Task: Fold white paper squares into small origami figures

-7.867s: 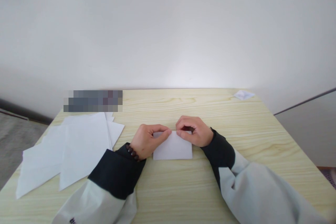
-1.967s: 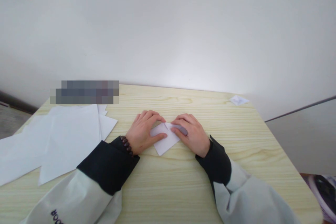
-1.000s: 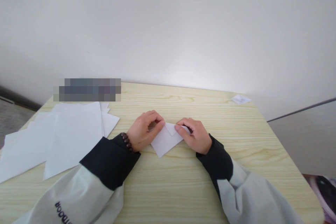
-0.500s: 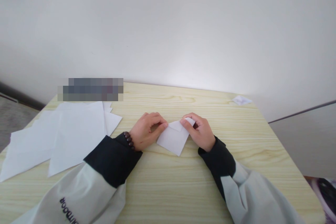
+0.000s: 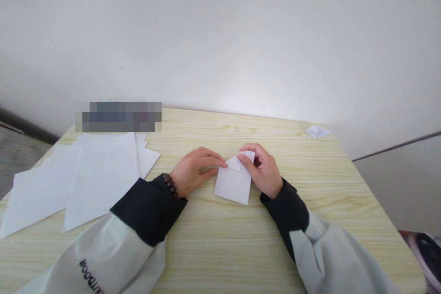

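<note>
A small folded sheet of white paper (image 5: 232,186) is held just above or on the wooden table, a triangular flap lying across its top part. My right hand (image 5: 263,170) is closed on its upper right corner, thumb on the front and fingers behind. At the upper left edge, my left hand (image 5: 200,170) has its index fingertip over the paper and its thumb tip at the edge, partly hidden, in what looks like a light pinch. A dark bead bracelet (image 5: 169,184) circles my left wrist.
Several loose white sheets (image 5: 103,179) overlap on the left of the table (image 5: 220,257). Behind them is a pixelated, blurred-out area (image 5: 119,118). A small folded paper piece (image 5: 317,131) lies at the far right corner. A pale wall (image 5: 220,41) rises behind the table.
The folded paper has turned, its lower corner swinging right, so it now sits more upright. My left fingers have slid slightly right and straightened; my right hand keeps its grip.
</note>
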### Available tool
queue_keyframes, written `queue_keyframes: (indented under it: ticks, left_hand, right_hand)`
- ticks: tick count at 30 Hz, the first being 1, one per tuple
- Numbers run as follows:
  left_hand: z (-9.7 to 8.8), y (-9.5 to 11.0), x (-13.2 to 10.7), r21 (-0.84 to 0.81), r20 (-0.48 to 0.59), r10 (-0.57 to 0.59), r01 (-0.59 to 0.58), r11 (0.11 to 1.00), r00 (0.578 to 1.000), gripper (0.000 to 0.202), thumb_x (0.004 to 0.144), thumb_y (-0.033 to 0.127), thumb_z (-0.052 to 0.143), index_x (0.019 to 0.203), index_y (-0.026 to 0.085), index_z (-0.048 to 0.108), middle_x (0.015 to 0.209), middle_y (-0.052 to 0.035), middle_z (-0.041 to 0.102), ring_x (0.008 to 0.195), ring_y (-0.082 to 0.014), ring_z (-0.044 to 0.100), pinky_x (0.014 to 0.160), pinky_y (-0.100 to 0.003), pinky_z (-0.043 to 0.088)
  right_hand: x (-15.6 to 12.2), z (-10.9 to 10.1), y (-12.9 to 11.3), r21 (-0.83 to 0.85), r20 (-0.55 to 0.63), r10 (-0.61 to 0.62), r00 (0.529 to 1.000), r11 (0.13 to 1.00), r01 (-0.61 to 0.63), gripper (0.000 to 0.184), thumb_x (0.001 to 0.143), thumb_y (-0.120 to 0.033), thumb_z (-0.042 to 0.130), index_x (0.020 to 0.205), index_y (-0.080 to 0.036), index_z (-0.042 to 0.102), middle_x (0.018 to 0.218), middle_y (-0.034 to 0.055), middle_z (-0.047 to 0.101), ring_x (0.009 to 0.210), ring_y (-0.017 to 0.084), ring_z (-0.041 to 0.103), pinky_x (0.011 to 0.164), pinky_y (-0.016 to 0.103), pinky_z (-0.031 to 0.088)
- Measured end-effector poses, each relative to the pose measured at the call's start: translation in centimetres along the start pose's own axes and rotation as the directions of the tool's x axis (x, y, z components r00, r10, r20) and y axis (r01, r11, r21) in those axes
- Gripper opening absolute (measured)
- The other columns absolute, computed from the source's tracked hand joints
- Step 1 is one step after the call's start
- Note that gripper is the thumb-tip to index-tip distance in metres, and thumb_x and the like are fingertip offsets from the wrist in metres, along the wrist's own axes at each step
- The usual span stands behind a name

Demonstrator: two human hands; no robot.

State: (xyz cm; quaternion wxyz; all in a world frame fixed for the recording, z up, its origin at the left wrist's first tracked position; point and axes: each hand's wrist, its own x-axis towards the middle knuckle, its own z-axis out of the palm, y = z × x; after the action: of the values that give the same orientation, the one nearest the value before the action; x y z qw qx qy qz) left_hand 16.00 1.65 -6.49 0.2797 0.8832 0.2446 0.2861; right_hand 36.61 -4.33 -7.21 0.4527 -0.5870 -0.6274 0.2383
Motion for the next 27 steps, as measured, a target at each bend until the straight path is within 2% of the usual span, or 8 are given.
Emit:
queue_keyframes:
  ticks: [4, 7, 9, 12, 15, 18, 23, 27]
  left_hand:
    - [-0.03, -0.20, -0.08, -0.024, 0.013, 0.008, -0.008, 1.000, 1.000, 0.019, 0.085, 0.027, 0.053, 0.091, 0.025, 0.070, 0.091, -0.0034, 0.070, 0.086, -0.0165, 0.060, 0.080, -0.031, 0.048]
    - [-0.14, -0.25, -0.12, 0.051, -0.037, 0.022, -0.020, 0.998, 0.999, 0.019, 0.086, 0.030, 0.053, 0.088, 0.025, 0.072, 0.087, -0.0033, 0.071, 0.083, -0.0167, 0.060, 0.076, -0.031, 0.047]
    - [-0.22, -0.27, -0.11, 0.157, -0.069, 0.015, -0.004, 0.988, 0.997, 0.019, 0.085, 0.029, 0.054, 0.087, 0.025, 0.072, 0.086, -0.0031, 0.071, 0.082, -0.0174, 0.060, 0.075, -0.032, 0.046]
    - [-0.28, -0.31, -0.12, 0.280, -0.116, -0.019, 0.051, 0.959, 0.993, 0.017, 0.084, 0.029, 0.056, 0.088, 0.025, 0.072, 0.087, -0.0028, 0.071, 0.084, -0.0184, 0.059, 0.075, -0.033, 0.046]
    - [-0.28, -0.30, -0.20, 0.339, -0.171, -0.047, 0.103, 0.935, 0.984, 0.017, 0.084, 0.030, 0.056, 0.087, 0.026, 0.072, 0.094, -0.0034, 0.070, 0.088, -0.0191, 0.059, 0.078, -0.034, 0.046]
    - [-0.23, -0.14, -0.27, 0.391, -0.163, -0.040, 0.102, 0.915, 0.986, 0.018, 0.084, 0.029, 0.055, 0.087, 0.026, 0.072, 0.102, -0.0035, 0.068, 0.093, -0.0202, 0.059, 0.081, -0.035, 0.046]
    - [0.12, 0.23, -0.42, 0.476, -0.006, 0.047, -0.038, 0.878, 0.999, 0.025, 0.089, 0.025, 0.046, 0.104, 0.022, 0.066, 0.121, -0.0030, 0.062, 0.117, -0.0227, 0.051, 0.093, -0.039, 0.041]
    - [0.58, 0.42, -0.70, 0.506, 0.083, 0.091, -0.121, 0.854, 0.992, 0.030, 0.091, 0.029, 0.043, 0.115, 0.021, 0.059, 0.127, -0.0036, 0.057, 0.124, -0.0230, 0.045, 0.098, -0.042, 0.036]
  right_hand:
    - [0.10, 0.06, -0.12, -0.026, 0.021, -0.008, 1.000, 1.000, 0.008, 0.020, 0.083, -0.036, 0.055, 0.095, -0.021, 0.057, 0.064, -0.0015, 0.059, 0.046, 0.011, 0.046, 0.044, 0.024, 0.040]
    - [0.21, 0.10, -0.21, -0.105, -0.032, -0.114, 0.993, 0.988, 0.110, 0.022, 0.084, -0.032, 0.053, 0.102, -0.020, 0.057, 0.094, 0.0068, 0.064, 0.075, 0.017, 0.058, 0.067, 0.031, 0.050]
    - [0.21, 0.03, -0.34, -0.189, -0.044, -0.211, 0.976, 0.961, 0.200, 0.023, 0.084, -0.029, 0.053, 0.105, -0.021, 0.058, 0.115, 0.0103, 0.057, 0.103, 0.022, 0.053, 0.087, 0.039, 0.045]
    - [0.07, -0.19, -0.58, -0.268, 0.070, -0.305, 0.950, 0.912, 0.312, 0.020, 0.083, -0.030, 0.057, 0.100, -0.023, 0.064, 0.120, 0.0086, 0.054, 0.114, 0.024, 0.046, 0.098, 0.044, 0.036]
    - [-0.13, -0.33, -0.63, -0.280, 0.199, -0.345, 0.917, 0.877, 0.390, 0.023, 0.076, -0.038, 0.066, 0.096, -0.026, 0.068, 0.114, 0.0056, 0.057, 0.109, 0.025, 0.047, 0.096, 0.044, 0.035]
    - [-0.21, -0.27, -0.36, -0.335, 0.207, -0.355, 0.912, 0.850, 0.407, 0.016, 0.078, -0.034, 0.066, 0.094, -0.030, 0.070, 0.104, 0.0030, 0.061, 0.100, 0.022, 0.048, 0.090, 0.042, 0.036]
    - [0.10, -0.06, 0.17, -0.422, 0.108, -0.265, 0.958, 0.860, 0.286, 0.015, 0.085, -0.032, 0.057, 0.080, -0.026, 0.071, 0.086, 0.0034, 0.061, 0.082, 0.019, 0.050, 0.076, 0.037, 0.037]
    - [0.43, -0.02, 0.23, -0.388, 0.068, -0.143, 0.987, 0.908, 0.158, 0.022, 0.088, -0.031, 0.052, 0.075, -0.021, 0.066, 0.079, 0.0036, 0.061, 0.076, 0.017, 0.053, 0.071, 0.033, 0.039]
